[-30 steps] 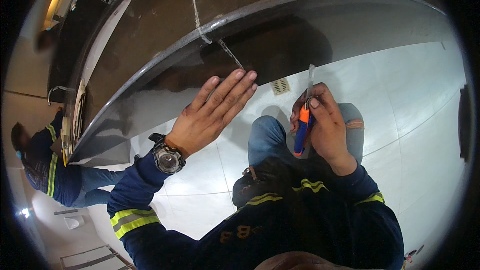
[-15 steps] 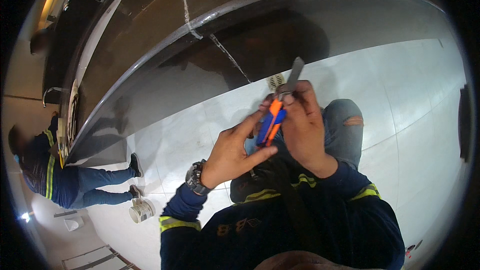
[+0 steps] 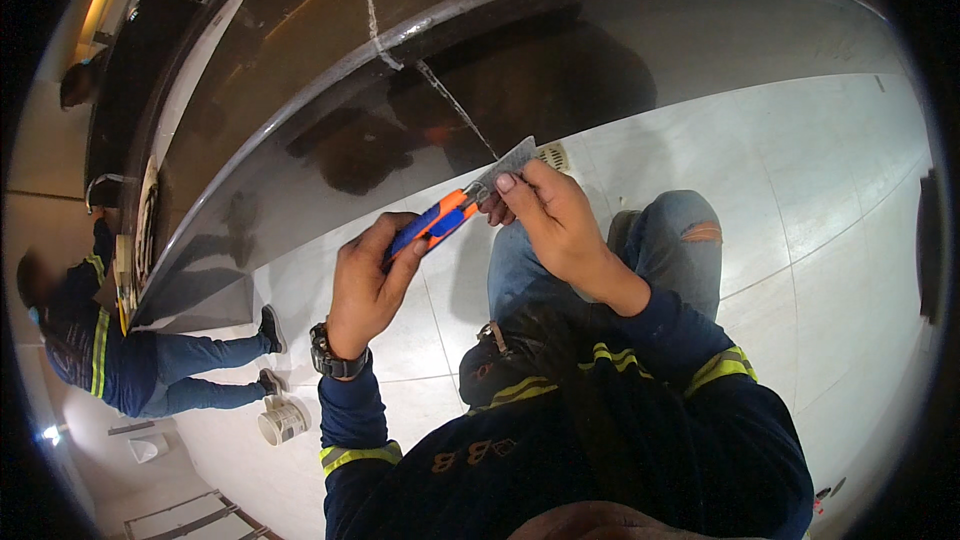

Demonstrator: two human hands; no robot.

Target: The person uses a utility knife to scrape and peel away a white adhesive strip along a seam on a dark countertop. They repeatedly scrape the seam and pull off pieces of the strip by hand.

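Note:
My left hand (image 3: 362, 290), with a dark watch on its wrist, is closed around the blue and orange handle of a utility knife (image 3: 432, 228). The knife slants up to the right, and a broad grey blade (image 3: 513, 162) shows at its far end. My right hand (image 3: 565, 230) pinches the tool near the blade, thumb on top; its lower fingers are partly hidden. Both hands are over my knees, just in front of a dark glossy counter front (image 3: 560, 70). A pale seam (image 3: 450, 102) runs down that front, close to the blade tip.
A beige floor drain grate (image 3: 553, 155) sits just beyond my right hand. Pale floor tiles (image 3: 760, 290) spread to the right. At the left, a co-worker (image 3: 110, 340) stands at the counter near a white bucket (image 3: 283, 422).
The knife has swung from nearly upright to a slant pointing up-right. My left hand has moved left on the handle, and my right hand has shifted left to grip near the blade.

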